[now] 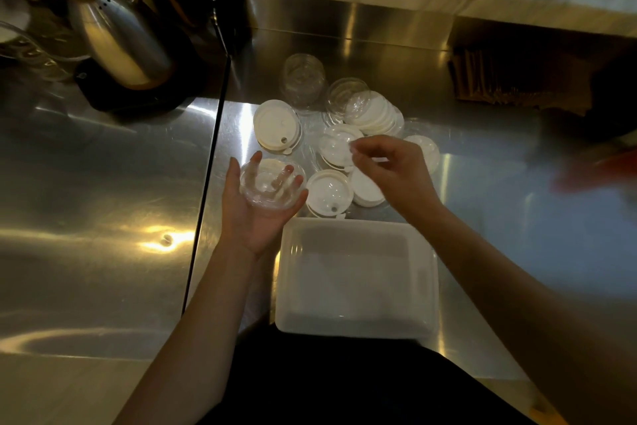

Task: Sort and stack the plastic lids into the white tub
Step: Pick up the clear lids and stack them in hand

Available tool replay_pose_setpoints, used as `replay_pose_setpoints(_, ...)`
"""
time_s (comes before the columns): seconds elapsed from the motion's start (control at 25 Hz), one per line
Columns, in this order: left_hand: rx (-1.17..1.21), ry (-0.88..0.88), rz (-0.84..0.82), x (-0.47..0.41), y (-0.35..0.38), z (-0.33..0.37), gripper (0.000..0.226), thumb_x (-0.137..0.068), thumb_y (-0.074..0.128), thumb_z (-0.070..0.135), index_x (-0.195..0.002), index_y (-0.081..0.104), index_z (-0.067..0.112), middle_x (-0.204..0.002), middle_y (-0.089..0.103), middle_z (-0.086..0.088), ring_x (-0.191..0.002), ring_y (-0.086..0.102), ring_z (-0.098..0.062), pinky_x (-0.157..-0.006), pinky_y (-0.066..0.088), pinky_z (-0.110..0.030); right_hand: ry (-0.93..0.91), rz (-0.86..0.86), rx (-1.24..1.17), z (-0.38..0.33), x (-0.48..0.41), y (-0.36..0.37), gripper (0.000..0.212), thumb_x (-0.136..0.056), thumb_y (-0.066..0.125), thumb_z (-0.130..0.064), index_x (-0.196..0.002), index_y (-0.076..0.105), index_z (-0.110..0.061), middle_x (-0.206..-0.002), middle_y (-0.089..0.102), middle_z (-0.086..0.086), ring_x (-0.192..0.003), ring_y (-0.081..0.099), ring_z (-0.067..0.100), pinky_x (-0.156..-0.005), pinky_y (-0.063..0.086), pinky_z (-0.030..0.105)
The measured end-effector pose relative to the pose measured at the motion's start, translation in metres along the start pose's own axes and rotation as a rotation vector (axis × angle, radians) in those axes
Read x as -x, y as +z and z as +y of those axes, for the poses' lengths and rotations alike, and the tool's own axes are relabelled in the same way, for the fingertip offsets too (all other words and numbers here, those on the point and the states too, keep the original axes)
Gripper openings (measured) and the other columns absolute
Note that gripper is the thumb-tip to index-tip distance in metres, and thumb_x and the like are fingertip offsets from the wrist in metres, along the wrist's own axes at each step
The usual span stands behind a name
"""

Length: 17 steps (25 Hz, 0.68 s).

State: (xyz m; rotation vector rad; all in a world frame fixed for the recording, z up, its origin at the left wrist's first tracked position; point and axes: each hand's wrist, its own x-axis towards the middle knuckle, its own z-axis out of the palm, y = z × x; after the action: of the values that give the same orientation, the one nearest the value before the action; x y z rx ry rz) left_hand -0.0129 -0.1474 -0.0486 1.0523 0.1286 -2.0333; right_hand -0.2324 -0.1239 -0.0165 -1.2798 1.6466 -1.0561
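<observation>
Dark clothing [327, 383] is seen at the bottom edge, with both bare forearms reaching up from it over a steel worktop [103, 183]. Just beyond, the white tub [358, 287] is set on the worktop between the forearms.

The left hand [256, 214] is held palm up, just left of the tub's far corner. Its fingers are curled up round a clear lid [270, 185] cradled in the palm.

The right hand [396, 173] is held over the loose lids beyond the tub. Thumb and forefinger are brought together at the edge of a domed lid [334, 145]; whether that lid is gripped cannot be told through the blur.

Several white lids [275, 125] are scattered flat beyond the tub, some overlapped, with a leaning stack [377, 114] at the back right. One single lid [329, 192] is found just beside the tub's far rim. Behind the pile, clear cups [303, 80] are laid on their side.

Far left, a metal kettle [117, 35] is stood on a dark base, well apart from the lids.
</observation>
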Motion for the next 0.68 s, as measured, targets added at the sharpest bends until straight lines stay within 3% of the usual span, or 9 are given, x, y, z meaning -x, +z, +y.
replay_pose_setpoints(0.12, 0.069, -0.013, -0.040, 0.003, 0.002, -0.001, 0.051, -0.088, 0.054, 0.061, -0.128, 0.061, 0.030, -0.144, 0.047, -0.020, -0.128, 0.050, -0.040, -0.103, 0.042, -0.058, -0.317, -0.033, 0.239, -0.010, 0.016, 0.030, 0.021, -0.087, 0.068, -0.016, -0.107, 0.074, -0.014, -0.109, 0.073, 0.002, -0.103, 0.065, 0.013, -0.090, 0.052, 0.025)
replay_pose_setpoints(0.24, 0.106, -0.011, -0.112, 0.004, -0.001, -0.001, 0.052, -0.092, 0.045, 0.063, -0.124, 0.061, 0.025, -0.151, 0.042, -0.022, -0.135, 0.045, -0.038, -0.102, 0.044, -0.057, -0.542, -0.139, 0.384, -0.009, 0.027, 0.054, 0.024, -0.088, 0.063, -0.021, -0.110, 0.073, -0.015, -0.114, 0.071, 0.004, -0.105, 0.063, 0.018, -0.089, 0.050, 0.026)
replay_pose_setpoints(0.36, 0.114, -0.037, -0.092, 0.004, -0.002, 0.000, 0.057, -0.093, 0.042, 0.063, -0.133, 0.056, 0.026, -0.154, 0.038, -0.020, -0.141, 0.039, -0.033, -0.108, 0.041, -0.051, -0.574, -0.199, 0.465, -0.006, 0.030, 0.066, 0.024, -0.089, 0.061, -0.023, -0.109, 0.074, -0.016, -0.116, 0.071, 0.003, -0.109, 0.063, 0.019, -0.091, 0.049, 0.030)
replay_pose_setpoints(0.48, 0.162, -0.053, -0.084, 0.006, 0.004, 0.001, 0.053, -0.093, 0.044, 0.061, -0.126, 0.060, 0.022, -0.158, 0.031, -0.018, -0.145, 0.032, -0.029, -0.119, 0.026, -0.045, -0.589, -0.259, 0.504, -0.005, 0.030, 0.071, 0.026, -0.091, 0.056, -0.026, -0.108, 0.074, -0.015, -0.114, 0.072, 0.003, -0.107, 0.064, 0.018, -0.093, 0.049, 0.032)
replay_pose_setpoints(0.56, 0.169, -0.052, -0.079, 0.007, 0.006, 0.000, 0.051, -0.092, 0.046, 0.060, -0.122, 0.061, 0.021, -0.157, 0.032, -0.017, -0.145, 0.033, -0.029, -0.119, 0.026, -0.046, -0.588, -0.288, 0.502, -0.007, 0.029, 0.073, 0.026, -0.092, 0.056, -0.025, -0.107, 0.074, -0.014, -0.112, 0.072, 0.003, -0.105, 0.066, 0.017, -0.093, 0.050, 0.032)
replay_pose_setpoints(0.68, 0.151, -0.037, -0.084, 0.008, 0.003, 0.002, 0.049, -0.093, 0.047, 0.059, -0.122, 0.060, 0.022, -0.157, 0.032, -0.015, -0.144, 0.033, -0.028, -0.113, 0.033, -0.048, -0.581, -0.321, 0.475, -0.012, 0.025, 0.073, 0.022, -0.092, 0.059, -0.021, -0.105, 0.074, -0.012, -0.108, 0.074, 0.002, -0.101, 0.064, 0.013, -0.095, 0.041, 0.019)
